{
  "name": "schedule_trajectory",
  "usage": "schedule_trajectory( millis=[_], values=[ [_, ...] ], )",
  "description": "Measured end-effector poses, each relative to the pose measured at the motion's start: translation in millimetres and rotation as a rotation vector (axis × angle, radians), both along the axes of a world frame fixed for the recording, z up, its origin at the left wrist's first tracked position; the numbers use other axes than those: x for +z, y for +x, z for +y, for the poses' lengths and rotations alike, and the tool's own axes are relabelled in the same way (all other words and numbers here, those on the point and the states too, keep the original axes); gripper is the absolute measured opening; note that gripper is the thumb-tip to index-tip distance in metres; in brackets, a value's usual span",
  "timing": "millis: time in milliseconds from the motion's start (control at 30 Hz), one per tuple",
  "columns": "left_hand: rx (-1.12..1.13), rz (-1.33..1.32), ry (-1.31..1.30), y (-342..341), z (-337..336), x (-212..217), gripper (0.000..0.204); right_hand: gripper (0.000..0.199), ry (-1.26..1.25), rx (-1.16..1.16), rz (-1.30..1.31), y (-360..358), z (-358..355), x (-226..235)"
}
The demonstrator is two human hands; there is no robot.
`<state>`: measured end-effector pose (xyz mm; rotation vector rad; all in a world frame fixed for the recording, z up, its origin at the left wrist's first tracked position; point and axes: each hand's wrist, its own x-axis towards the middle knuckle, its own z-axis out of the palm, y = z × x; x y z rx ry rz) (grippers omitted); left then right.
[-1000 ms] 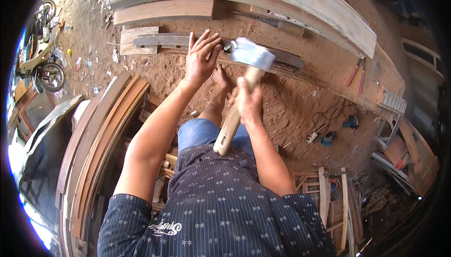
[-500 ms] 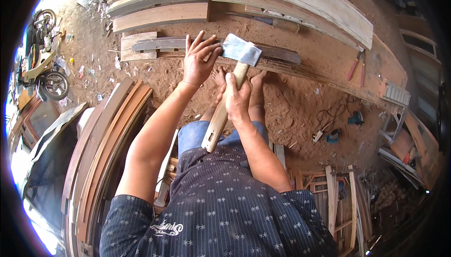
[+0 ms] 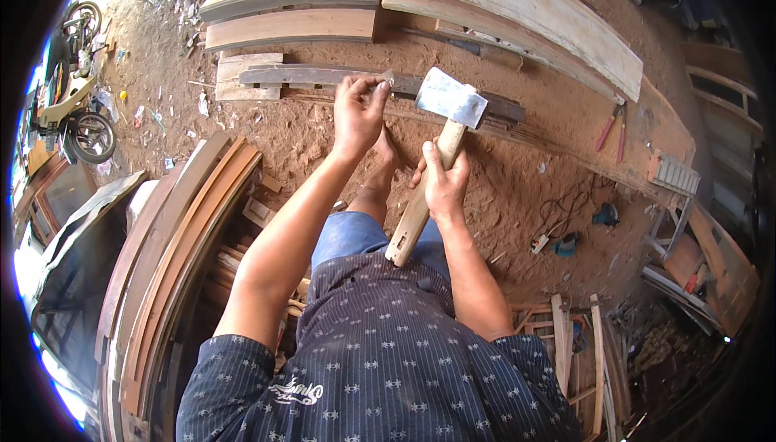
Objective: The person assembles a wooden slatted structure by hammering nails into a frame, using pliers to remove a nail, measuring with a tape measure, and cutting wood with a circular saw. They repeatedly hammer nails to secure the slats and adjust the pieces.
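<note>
My right hand (image 3: 447, 179) is wrapped round the wooden handle of a hatchet (image 3: 449, 99), its thumb lying along the wood. The broad grey blade points up and to the left, while the handle's butt comes down near my lap. Just left of the blade is my left hand (image 3: 360, 114), apart from it, with thumb and fingers pinched together. A small pale bit shows at those fingertips, too small to name. Beyond both hands a dark, narrow wooden beam (image 3: 303, 76) lies crosswise, partly hidden by the left hand and the blade.
Thick planks (image 3: 291, 28) and a long pale board (image 3: 501, 17) lie at the far side. Red-handled pincers (image 3: 612, 131) rest on wood at right. Curved boards (image 3: 174, 256) are stacked at left. A cable (image 3: 566, 211) trails on the dirt, and a motorcycle (image 3: 77, 102) stands far left.
My left hand has drawn back from the blade, its spread fingers now closed into a pinch. The hatchet and right hand have shifted right and slightly down in the view.
</note>
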<state>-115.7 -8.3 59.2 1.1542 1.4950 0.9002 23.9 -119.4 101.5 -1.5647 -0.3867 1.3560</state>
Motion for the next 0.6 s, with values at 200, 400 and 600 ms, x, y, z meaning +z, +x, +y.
schedule_trajectory(
  millis=[200,400,600],
  values=[
    [0.134,-0.86,-0.489,-8.0,-12.3,37.3,0.016,0.03,0.128,0.056,-0.098,3.6,40.3,22.1],
    [0.08,-0.941,-0.581,-17.6,-12.9,81.7,0.016,0.03,0.228,0.084,0.152,-1.8,84.9,50.6],
    [0.124,-0.914,-0.581,-23.9,-22.4,103.2,0.018,0.034,0.226,0.14,0.186,-17.5,94.7,75.9]
  ],
)
